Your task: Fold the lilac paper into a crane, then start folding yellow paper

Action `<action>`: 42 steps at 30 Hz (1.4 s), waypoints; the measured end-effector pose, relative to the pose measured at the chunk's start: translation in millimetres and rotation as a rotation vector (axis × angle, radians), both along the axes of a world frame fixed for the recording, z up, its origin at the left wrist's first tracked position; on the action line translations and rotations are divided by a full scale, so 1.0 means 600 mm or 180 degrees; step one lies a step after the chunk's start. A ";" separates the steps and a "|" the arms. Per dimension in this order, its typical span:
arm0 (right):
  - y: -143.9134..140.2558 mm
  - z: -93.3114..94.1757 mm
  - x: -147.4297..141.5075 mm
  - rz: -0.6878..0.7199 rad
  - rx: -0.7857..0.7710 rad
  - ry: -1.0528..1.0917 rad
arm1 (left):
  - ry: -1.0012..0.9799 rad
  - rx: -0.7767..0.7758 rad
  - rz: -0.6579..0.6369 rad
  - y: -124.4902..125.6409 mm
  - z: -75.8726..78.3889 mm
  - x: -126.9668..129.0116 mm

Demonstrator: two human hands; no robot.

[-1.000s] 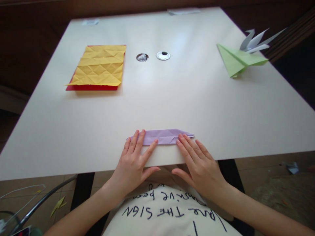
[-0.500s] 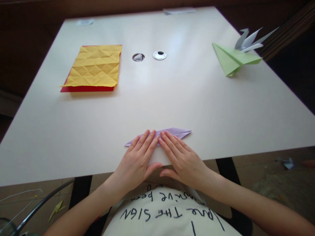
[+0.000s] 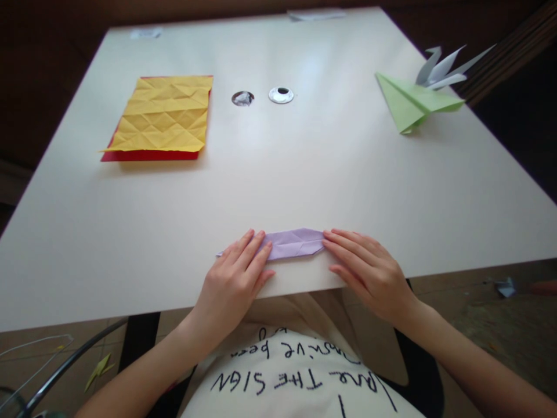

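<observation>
A folded strip of purple origami paper [image 3: 292, 244] lies flat near the front edge of the white table [image 3: 278, 186]. Its middle is exposed, showing creases and a lengthwise seam. My left hand [image 3: 237, 276] rests on the strip's left part, fingers stretched out flat, with the pointed left tip peeking out beside it. At the other end, my right hand [image 3: 374, 270] has its straight fingers laid over the right tip, which they hide.
Yellow creased paper [image 3: 163, 113] lies on a red sheet [image 3: 152, 156] at the left. A green folded paper [image 3: 418, 104] and a grey-white paper crane [image 3: 441, 71] are at the right. Two round cable holes [image 3: 242, 98] are at the back; a yellow paper piece [image 3: 99, 371] is below.
My right hand has slid rightward from the strip's middle to its right end, uncovering the centre. My left hand has shifted slightly left, still on the paper.
</observation>
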State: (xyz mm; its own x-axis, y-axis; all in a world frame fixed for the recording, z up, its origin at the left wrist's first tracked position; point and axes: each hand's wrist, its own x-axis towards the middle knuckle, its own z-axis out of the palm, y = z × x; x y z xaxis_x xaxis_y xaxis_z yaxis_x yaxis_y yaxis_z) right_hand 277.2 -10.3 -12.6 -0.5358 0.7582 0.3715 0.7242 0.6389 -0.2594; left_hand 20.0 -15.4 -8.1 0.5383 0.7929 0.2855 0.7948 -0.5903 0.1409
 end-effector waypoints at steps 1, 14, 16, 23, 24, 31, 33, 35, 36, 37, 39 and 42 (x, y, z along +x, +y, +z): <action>0.001 0.001 -0.001 -0.0008 0.0068 0.0140 | -0.0111 0.0052 0.0008 0.003 0.002 0.003; 0.015 0.010 -0.008 0.0094 -0.0355 0.0884 | -0.0972 -0.0591 -0.0807 0.016 -0.003 0.021; 0.016 0.011 -0.004 0.0087 -0.0376 0.0900 | -0.1111 -0.0687 -0.0796 0.019 -0.006 0.019; 0.012 0.007 -0.007 0.0260 0.0019 0.0616 | -0.1286 -0.0825 -0.0778 0.022 -0.007 0.021; 0.012 0.007 -0.009 0.0272 0.0104 0.0511 | -0.1264 -0.0836 -0.0789 0.022 -0.007 0.021; 0.016 0.009 -0.003 0.0647 0.0548 0.0126 | -0.1186 -0.0777 -0.0857 0.028 -0.003 0.026; 0.018 0.009 0.001 0.0762 0.0584 0.0018 | -0.1184 -0.0760 -0.0881 0.029 -0.002 0.026; 0.020 0.010 0.004 0.0866 0.0576 -0.0078 | -0.1175 -0.0720 -0.0892 0.028 -0.003 0.026; 0.022 0.011 0.006 0.0933 0.0571 -0.0109 | -0.1171 -0.0701 -0.0894 0.027 -0.003 0.025; 0.023 0.013 0.007 0.1011 0.0573 -0.0132 | -0.1168 -0.0682 -0.0893 0.027 -0.004 0.024; 0.027 0.016 0.011 0.1171 0.0571 -0.0169 | -0.1160 -0.0636 -0.0887 0.026 -0.005 0.022; 0.035 0.020 0.018 0.1302 0.0552 -0.0280 | -0.1127 -0.0531 -0.0874 0.024 -0.004 0.017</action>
